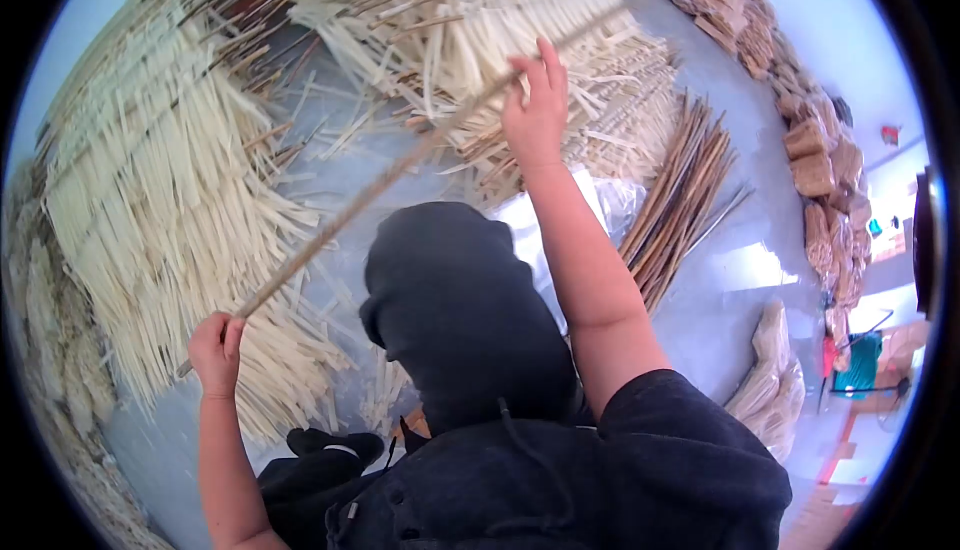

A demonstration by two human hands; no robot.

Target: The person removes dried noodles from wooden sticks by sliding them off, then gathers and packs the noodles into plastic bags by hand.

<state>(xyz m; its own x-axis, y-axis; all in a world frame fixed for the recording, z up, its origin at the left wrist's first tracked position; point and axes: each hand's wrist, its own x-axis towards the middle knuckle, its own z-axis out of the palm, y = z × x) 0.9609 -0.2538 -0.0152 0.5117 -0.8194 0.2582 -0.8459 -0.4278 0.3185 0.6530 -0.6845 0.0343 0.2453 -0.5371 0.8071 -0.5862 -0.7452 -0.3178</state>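
A long, thin brown stick (350, 212) slants across the view above my lap, from lower left to upper right. My left hand (215, 352) is closed around its lower end, thumb against the stick. Farther up, my right hand (537, 110) holds the stick between thumb and fingers, with some fingers stretched out. The upper end is blurred over a pile of pale, flat strips (500, 25) with sticks among them. Under the lower end lies another wide heap of cream strips (170, 220).
To the right, a bundle of brown sticks (680, 200) lies on the grey floor (735, 265) beside clear plastic. Wrapped brown packages (815, 165) line the right wall. A plastic bag (772, 390) rests nearer me. My dark-clothed knee (450, 290) is in the middle.
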